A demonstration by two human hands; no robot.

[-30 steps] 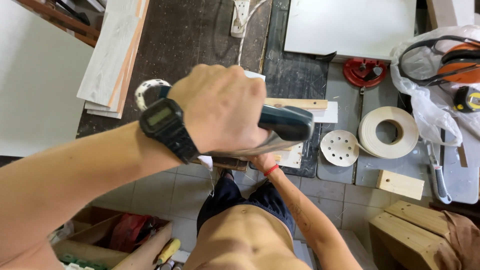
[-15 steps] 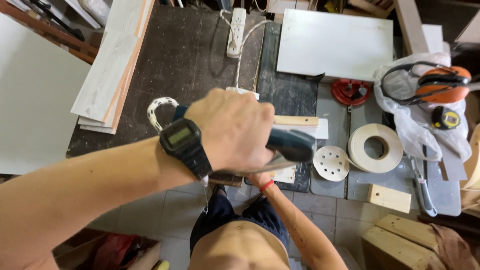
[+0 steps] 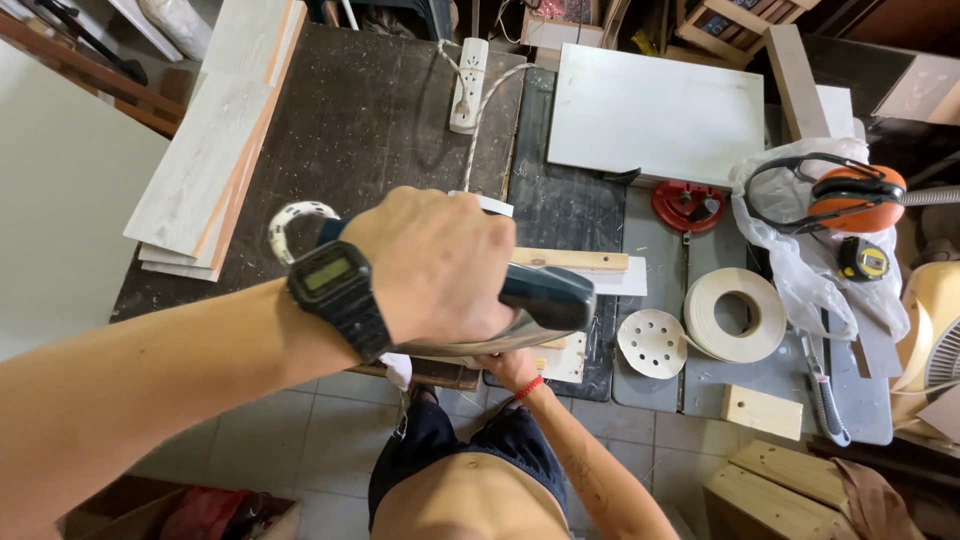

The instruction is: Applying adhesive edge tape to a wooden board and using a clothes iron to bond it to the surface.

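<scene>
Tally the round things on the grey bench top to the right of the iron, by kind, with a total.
Roll of pale edge-banding tape: 1
White perforated sanding disc: 1
Red round insert: 1
Yellow-and-black tape measure: 1
Total: 4

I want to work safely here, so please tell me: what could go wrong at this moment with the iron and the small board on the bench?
1. The right hand holds the small board just under the iron that the left hand grips; fingers might get burned.
2. The white cord runs across the bench to the power strip; it may snag.
3. The person's torso is bare, close below the iron.
</scene>
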